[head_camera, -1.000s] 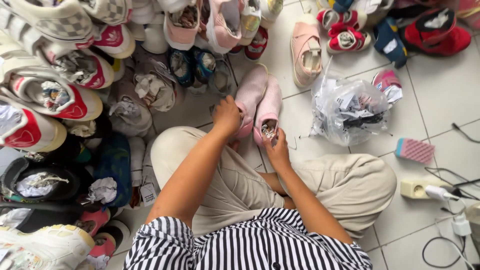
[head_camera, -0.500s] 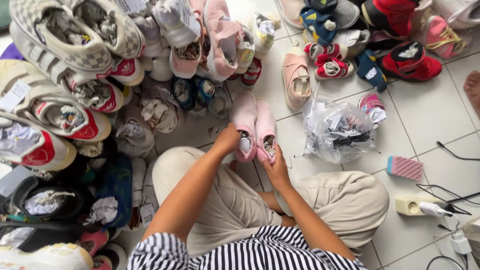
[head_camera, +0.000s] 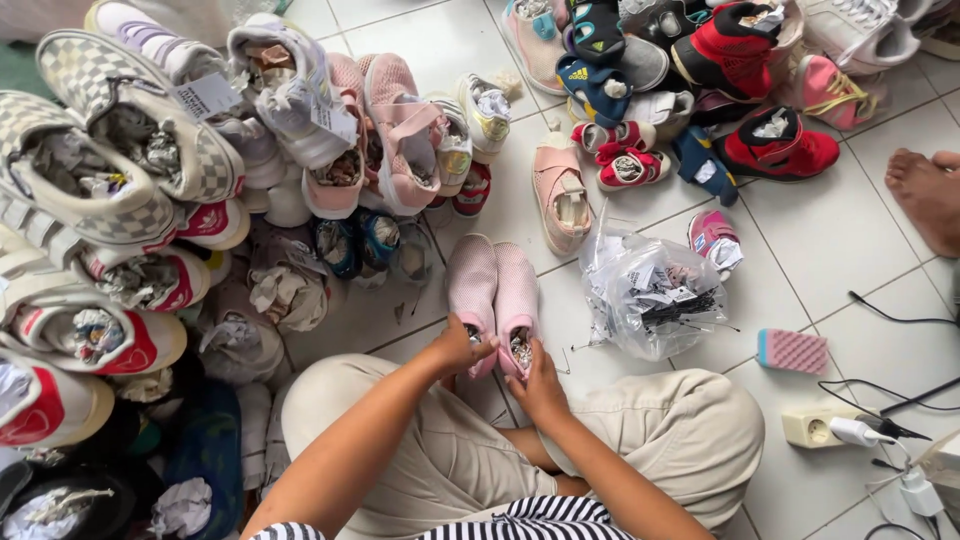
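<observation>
Seated cross-legged on tiled floor (head_camera: 800, 270). Left hand (head_camera: 458, 350) and right hand (head_camera: 537, 385) close together, each gripping heel end of pink shoe pair (head_camera: 493, 300), just past the knees, toes pointing far. Clear plastic bag (head_camera: 650, 295) of small items just right of pair. Pink sponge (head_camera: 792, 351) further right. Single pink shoe (head_camera: 560, 195) beyond. Shoe pile (head_camera: 150, 200) far left.

Pink knit shoes (head_camera: 493, 292): 2, side by side.
Red high-tops (head_camera: 775, 142): 2.
Checkered sneakers (head_camera: 120, 160): 2.
Clear bag of tags (head_camera: 650, 290): 1.
Pink sponge block (head_camera: 792, 351): 1.
Power strip (head_camera: 818, 427): 1.
Bare foot (head_camera: 925, 195) of another person: 1.
Piled shoes at left: too heaped to count.
</observation>
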